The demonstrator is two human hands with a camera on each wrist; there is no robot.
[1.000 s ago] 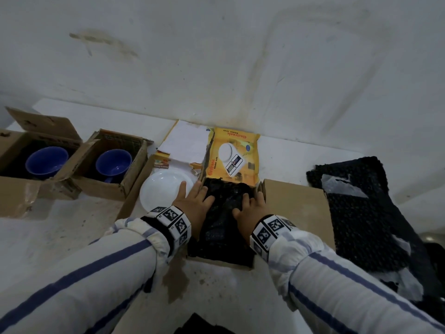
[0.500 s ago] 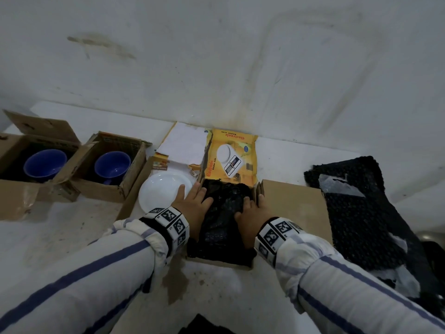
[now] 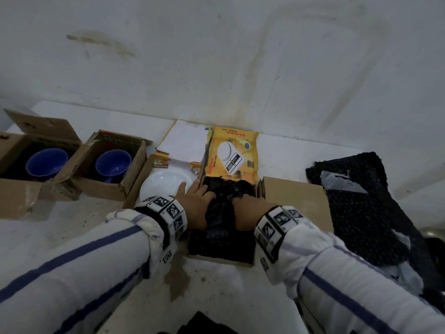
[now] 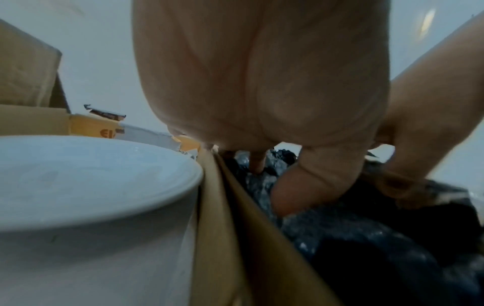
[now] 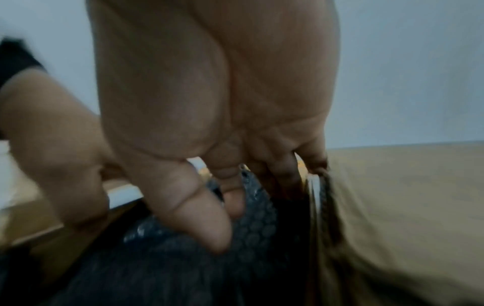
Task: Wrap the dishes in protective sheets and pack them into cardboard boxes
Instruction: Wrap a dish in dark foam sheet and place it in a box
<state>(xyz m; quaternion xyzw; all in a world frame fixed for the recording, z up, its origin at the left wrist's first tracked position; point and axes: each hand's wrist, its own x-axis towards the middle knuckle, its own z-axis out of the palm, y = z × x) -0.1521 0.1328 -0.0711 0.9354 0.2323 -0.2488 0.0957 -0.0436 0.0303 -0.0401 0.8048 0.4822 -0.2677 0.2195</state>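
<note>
Pressing down into the open cardboard box (image 3: 222, 257) at centre, both hands work on a dish bundle wrapped in black bubble sheet (image 3: 224, 218), which sits inside the box against the yellow kitchen-scale carton (image 3: 232, 153) standing at its far end. The left hand (image 3: 195, 208) lies on the bundle's left side with fingers extended, its grip broad and flat — the left wrist view shows the thumb and fingertips dug into the wrap beside the box wall. The right hand (image 3: 248, 210) has its fingers curled down into the far right part of the wrap; the right wrist view shows thumb and fingers pinching the bubbled sheet just inside the right flap (image 3: 293, 201).

Judged step: seating the wrapped dish and tucking loose sheet below the rim. Advice: press evenly with both palms, keep force on the padding and not on one edge, and fold stray wrap inward before closing flaps.

An unwrapped white plate (image 3: 166, 186) rests just left of the box, touching its wall; a careless left elbow could knock it. Two blue bowls (image 3: 47, 161) sit in separate boxes at far left, apparently without wrap over them. Spare black bubble sheet (image 3: 361, 213) lies on the worktop at right.
</note>
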